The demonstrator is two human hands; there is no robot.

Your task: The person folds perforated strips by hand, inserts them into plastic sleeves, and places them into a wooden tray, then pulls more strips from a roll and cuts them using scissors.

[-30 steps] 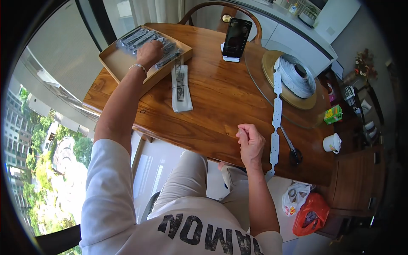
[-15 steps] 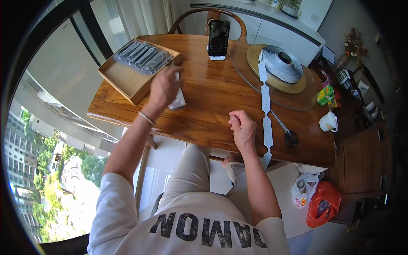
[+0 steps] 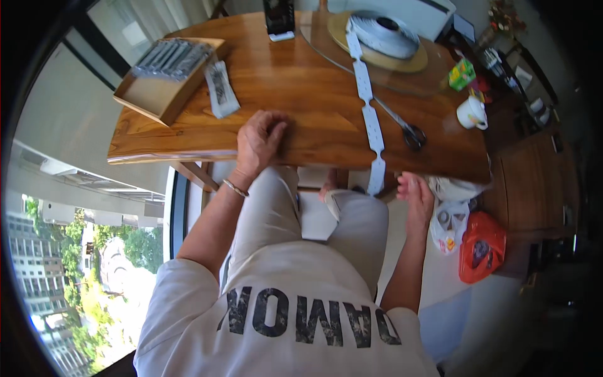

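My left hand (image 3: pixel 259 144), with a bracelet at the wrist, is over the front edge of the wooden table (image 3: pixel 301 94); its fingers are curled in and no object shows in them. Just right of the hanging end of a white notched strip (image 3: pixel 370 125), below the table edge, my right hand (image 3: pixel 416 196) has its fingers loosely bent and partly apart, with nothing visible in it. The strip runs from a large roll (image 3: pixel 384 34) across the table. Black-handled scissors (image 3: pixel 412 135) lie beside it. A clear packet (image 3: pixel 221 91) lies beyond my left hand.
At the left is a shallow tray (image 3: pixel 139 95) with several plastic-wrapped dark pieces (image 3: pixel 171 58). A phone (image 3: pixel 279 17) stands at the back. To the right are a white cup (image 3: pixel 471 113) and a green carton (image 3: pixel 461 74). A red bag (image 3: pixel 482 248) is on the floor.
My left hand has moved from the tray, past the packet, to the front table edge. My right hand has gone from the tabletop to the right of the strip and below the edge. The view has tilted down.
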